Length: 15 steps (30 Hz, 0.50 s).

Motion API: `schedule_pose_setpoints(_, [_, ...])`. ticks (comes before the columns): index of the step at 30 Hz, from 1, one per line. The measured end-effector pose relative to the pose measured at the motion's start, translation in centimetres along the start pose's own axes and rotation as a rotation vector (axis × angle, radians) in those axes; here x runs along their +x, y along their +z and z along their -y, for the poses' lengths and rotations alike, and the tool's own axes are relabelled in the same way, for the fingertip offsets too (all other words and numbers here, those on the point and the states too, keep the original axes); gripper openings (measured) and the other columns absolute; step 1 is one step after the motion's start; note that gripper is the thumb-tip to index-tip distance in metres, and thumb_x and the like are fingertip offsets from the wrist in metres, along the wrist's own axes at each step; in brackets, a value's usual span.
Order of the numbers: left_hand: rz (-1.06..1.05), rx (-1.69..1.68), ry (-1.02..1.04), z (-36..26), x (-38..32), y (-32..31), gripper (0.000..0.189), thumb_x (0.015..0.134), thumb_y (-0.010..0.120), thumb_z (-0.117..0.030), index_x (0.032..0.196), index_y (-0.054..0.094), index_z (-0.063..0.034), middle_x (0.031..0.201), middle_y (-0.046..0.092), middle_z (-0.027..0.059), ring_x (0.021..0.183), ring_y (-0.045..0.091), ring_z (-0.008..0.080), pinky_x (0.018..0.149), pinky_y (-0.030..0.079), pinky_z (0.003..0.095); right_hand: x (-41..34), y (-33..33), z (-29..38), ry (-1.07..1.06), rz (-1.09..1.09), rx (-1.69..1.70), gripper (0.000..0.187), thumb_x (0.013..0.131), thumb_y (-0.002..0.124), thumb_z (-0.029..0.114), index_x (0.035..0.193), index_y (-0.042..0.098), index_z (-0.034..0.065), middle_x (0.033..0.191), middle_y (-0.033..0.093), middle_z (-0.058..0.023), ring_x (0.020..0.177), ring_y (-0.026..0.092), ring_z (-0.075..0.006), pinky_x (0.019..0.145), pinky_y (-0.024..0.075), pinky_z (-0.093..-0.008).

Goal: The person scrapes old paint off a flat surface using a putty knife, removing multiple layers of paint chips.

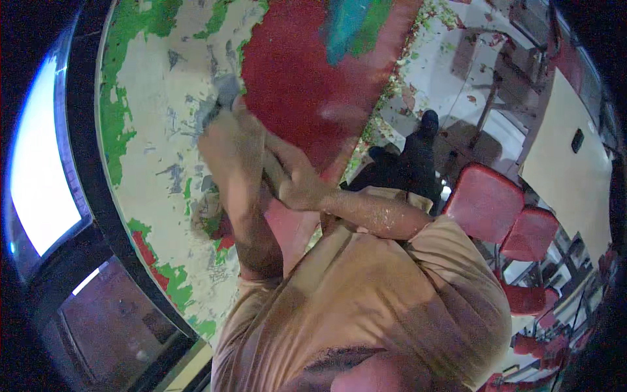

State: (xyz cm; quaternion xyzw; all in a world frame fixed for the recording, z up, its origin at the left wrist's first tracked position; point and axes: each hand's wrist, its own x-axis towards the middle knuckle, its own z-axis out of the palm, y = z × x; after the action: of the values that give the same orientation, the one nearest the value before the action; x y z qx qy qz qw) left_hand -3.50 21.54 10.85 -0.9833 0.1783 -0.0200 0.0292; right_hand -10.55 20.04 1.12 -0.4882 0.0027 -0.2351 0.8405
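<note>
Painted wall (299, 73) in red, green and blue fills the left and middle, with large scraped cream patches. My left hand (232, 130) is closed around the upper part of a long-handled tool, apparently a scraper (227, 88), whose grey head lies against or close to the cream area beside the red paint. The head is motion-blurred, so contact cannot be told. Lower on the same handle, my right hand (301, 186) grips it, its forearm crossing before my body. Pale flecks dot the right forearm.
Paint chips (392, 93) litter the floor along the wall base, near my dark shoes (428, 122). Red chairs (487, 201) stand at the right, below a pale tabletop (563, 161). A dark window frame (88, 122) borders the wall at left.
</note>
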Motion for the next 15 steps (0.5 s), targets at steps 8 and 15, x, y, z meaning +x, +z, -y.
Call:
schedule_pose_setpoints(8, [-0.049, 0.013, 0.048, -0.4, 1.4, 0.3, 0.038, 0.092, 0.050, -0.028, 0.081, 0.064, 0.0056, 0.076, 0.062, 0.0286, 0.079, 0.061, 0.0460, 0.074, 0.047, 0.0496, 0.3, 0.3, 1.0, 0.108, -0.030, 0.222, 0.049, 0.100, 0.035, 0.012, 0.146, 0.024, 0.0012, 0.125, 0.051, -0.0051, 0.110, 0.044, -0.0106, 0.098, 0.0350, -0.0268])
schedule_pose_setpoints(15, [-0.080, 0.077, 0.115, -0.5, 1.4, 0.3, 0.038, 0.092, 0.051, -0.028, 0.081, 0.064, 0.0065, 0.075, 0.061, 0.0296, 0.079, 0.061, 0.0466, 0.074, 0.047, 0.0498, 0.5, 0.5, 0.3, 0.092, -0.081, 0.249, 0.045, 0.098, 0.034, 0.016, 0.140, 0.032, -0.0008, 0.135, 0.046, -0.0182, 0.125, 0.042, -0.0281, 0.105, 0.0317, -0.0346])
